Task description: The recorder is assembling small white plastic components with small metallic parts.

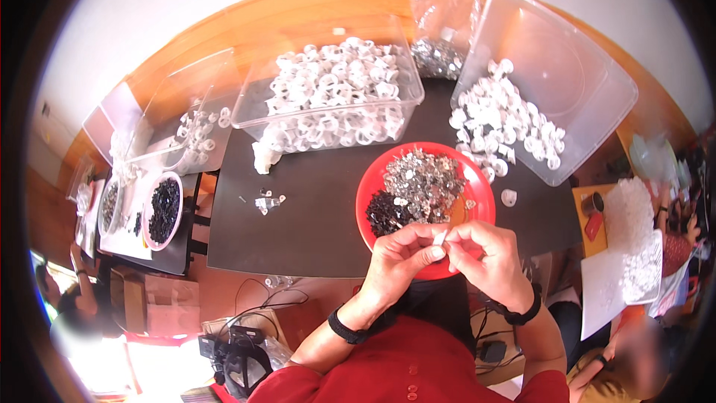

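Observation:
Above the near rim of a red round tray, my left hand and my right hand meet fingertip to fingertip. Both are closed in a pinch around a small white plastic piece; the fingers cover most of it, so its full shape is hidden. Small shiny metal parts are heaped in the tray. A pile of small black parts lies at its left side, close to my left hand.
A clear bin of white ring-shaped plastic parts stands behind the tray. Another clear bin lies tipped at right, white parts spilling out. Small metal bits lie on the dark table. People work at both sides.

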Action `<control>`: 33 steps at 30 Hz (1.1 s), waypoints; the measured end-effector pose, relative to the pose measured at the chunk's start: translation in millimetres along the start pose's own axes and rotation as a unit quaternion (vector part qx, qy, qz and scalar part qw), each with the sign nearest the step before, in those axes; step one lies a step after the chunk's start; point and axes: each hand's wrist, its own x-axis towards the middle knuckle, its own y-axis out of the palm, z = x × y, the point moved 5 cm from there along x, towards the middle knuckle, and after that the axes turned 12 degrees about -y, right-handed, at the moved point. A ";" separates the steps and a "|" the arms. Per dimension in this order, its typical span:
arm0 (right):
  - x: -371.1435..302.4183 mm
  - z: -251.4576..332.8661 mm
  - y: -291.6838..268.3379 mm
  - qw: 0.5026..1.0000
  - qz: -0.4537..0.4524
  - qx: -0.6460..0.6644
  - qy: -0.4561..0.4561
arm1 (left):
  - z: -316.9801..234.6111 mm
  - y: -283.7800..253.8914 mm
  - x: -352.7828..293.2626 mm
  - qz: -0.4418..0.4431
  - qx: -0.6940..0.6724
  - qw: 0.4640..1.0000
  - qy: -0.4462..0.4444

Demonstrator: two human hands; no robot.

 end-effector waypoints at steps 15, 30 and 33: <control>80.1 15.5 -38.5 0.995 0.059 -0.074 0.035 | -3.1 -1.9 -8.0 0.026 -0.029 0.999 -0.002; 42.8 -3.2 -36.9 0.994 -0.099 0.026 0.042 | -103.3 95.8 -110.2 0.354 -0.278 0.887 -0.103; 23.3 -12.1 -56.8 0.991 -0.120 -0.008 0.067 | -103.7 121.3 -114.0 0.425 -0.354 0.833 0.015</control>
